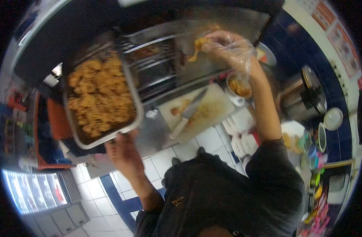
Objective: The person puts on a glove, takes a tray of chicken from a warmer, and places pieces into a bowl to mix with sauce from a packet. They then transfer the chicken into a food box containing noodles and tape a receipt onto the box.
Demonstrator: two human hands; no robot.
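My left hand [125, 153] grips the near rim of a deep metal tray [137, 106], which is tilted toward me. Golden-brown fried pieces [98, 94], perhaps breaded chicken, fill the tray. In a clear plastic glove, my right hand [226, 45] is raised over the metal griddle-like surface [192, 77], pinching an orange-yellow strip of food [197, 49] that dangles from the fingertips. Below my right wrist stands a white container [237, 99] holding orange-brown food. A white-handled knife [190, 108] lies across a stained white cutting board [216, 104] on the counter.
Metal compartments [153, 59] lie right of the tray. A large steel pot [301, 98] stands on the right beside a white lid [333, 119]. White cartons [244, 144] sit near my right elbow. A lit display fridge [34, 191] is at lower left, and white floor tiles show below.
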